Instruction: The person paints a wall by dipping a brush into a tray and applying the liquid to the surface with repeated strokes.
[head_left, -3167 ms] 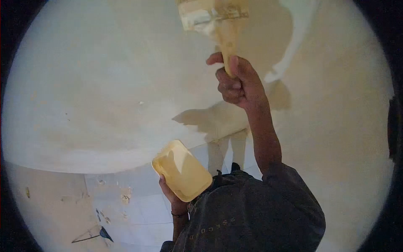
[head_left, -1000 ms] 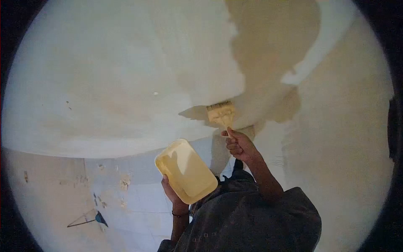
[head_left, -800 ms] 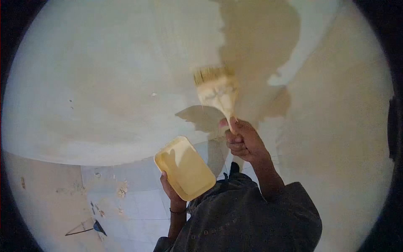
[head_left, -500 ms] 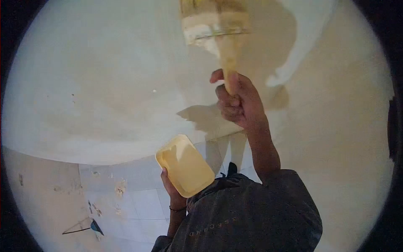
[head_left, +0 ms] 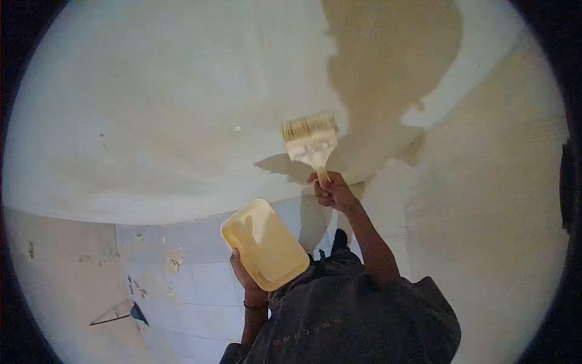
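A wide paintbrush (head_left: 312, 141) with a pale, paint-smeared handle is gripped in my right hand (head_left: 334, 192), its bristles pointing up and away from me. It is in front of the pale wall (head_left: 182, 109); whether the bristles touch the surface I cannot tell. My left hand (head_left: 245, 276) holds a shallow cream-yellow tray (head_left: 276, 249) by its left edge, thumb on the rim. The tray is tilted, with its hollow side facing me and a shadow across it. It stays lower and to the left of the brush.
White floor tiles (head_left: 212, 288) with stains and debris lie below the wall. A dark blue object with a long thin stick (head_left: 112, 320) rests at the lower left. Another wall (head_left: 479, 224) meets the painted one on the right. My dark shoe (head_left: 340, 239) shows on the floor.
My right hand has brought the brush down from the top of the view, closer to the tray. The tray and my left hand have barely shifted.
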A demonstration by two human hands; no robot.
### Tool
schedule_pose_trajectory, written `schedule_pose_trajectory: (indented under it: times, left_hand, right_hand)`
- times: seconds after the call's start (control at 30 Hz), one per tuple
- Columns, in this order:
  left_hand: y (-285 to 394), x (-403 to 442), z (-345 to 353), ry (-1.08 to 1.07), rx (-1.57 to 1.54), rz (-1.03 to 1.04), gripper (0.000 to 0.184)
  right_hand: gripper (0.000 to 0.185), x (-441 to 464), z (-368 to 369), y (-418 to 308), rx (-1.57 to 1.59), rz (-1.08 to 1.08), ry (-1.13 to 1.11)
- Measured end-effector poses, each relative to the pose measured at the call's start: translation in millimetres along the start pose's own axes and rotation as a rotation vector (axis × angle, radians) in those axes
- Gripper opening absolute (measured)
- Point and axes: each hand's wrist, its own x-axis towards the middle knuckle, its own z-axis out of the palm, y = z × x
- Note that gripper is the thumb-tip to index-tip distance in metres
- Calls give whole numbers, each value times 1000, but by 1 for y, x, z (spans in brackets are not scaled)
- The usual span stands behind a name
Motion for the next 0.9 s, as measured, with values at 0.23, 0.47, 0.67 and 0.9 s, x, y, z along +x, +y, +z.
schedule_pose_trajectory:
  times: [0.23,0.47,0.67,0.9]
  left_hand:
    - [7,19,-3,15,144,31,49]
    - [13,14,-25,51,129,-3,49]
    - [14,1,-40,-50,424,102,50]
    - [35,13,-22,-14,404,97,45]
  right_hand:
    - [43,-24,-67,96,92,199,168]
    - [46,-40,-105,198,322,389,465]
    - [43,-12,-162,264,701,308,491]
    - [30,26,-152,216,937,371,664]
